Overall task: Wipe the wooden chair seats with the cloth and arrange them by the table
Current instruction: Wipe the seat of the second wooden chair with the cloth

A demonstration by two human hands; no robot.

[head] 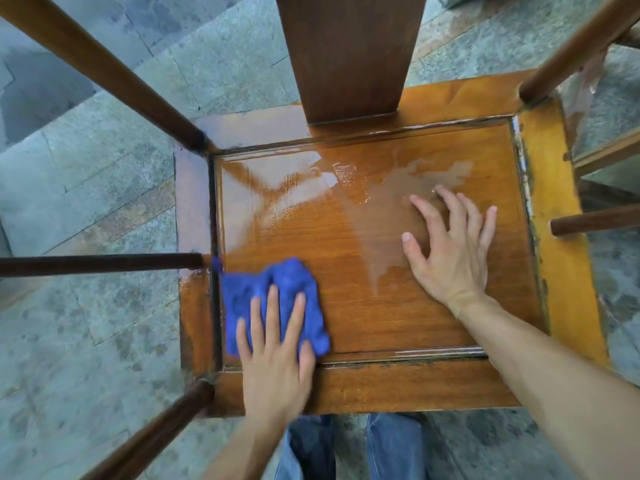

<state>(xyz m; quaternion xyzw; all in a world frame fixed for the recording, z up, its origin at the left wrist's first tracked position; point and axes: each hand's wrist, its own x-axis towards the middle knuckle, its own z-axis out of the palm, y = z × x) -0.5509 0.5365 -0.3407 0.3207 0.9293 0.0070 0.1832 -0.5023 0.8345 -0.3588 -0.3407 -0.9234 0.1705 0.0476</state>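
1. Floor (104, 140): grey-green stone slabs, mottled and damp-looking, all round the chair.
2. Wooden chair seat (363, 258): brown, recessed centre panel inside a raised frame, seen from straight above. Far half of panel wet and glossy, a pool of water near the back; frame finish chipped along the right side.
3. Back splat (349, 53): wide dark board rising from the rear frame toward the camera, top centre.
4. Round dark rails (104, 71) run out from the seat corners on the left; more rails at upper right and right edge. Cannot tell whether all belong to this chair.
5. Jeans (391, 445): blue denim legs just below the front edge of the seat.
6. Right hand (450, 251): bare forearm enters from lower right, palm flat on the right part of the panel, fingers spread and straight, fingertips at the edge of the water pool. Grip released, grasping nothing.
7. Left hand (277, 358): comes up from bottom centre, fingers straight and pressing flat on the cloth, heel over the front frame. Grip released, just pressing down.
8. Blue cloth (277, 289): crumpled, lying in the near-left corner of the seat panel, touching the left frame, partly under the left fingers (273, 317).
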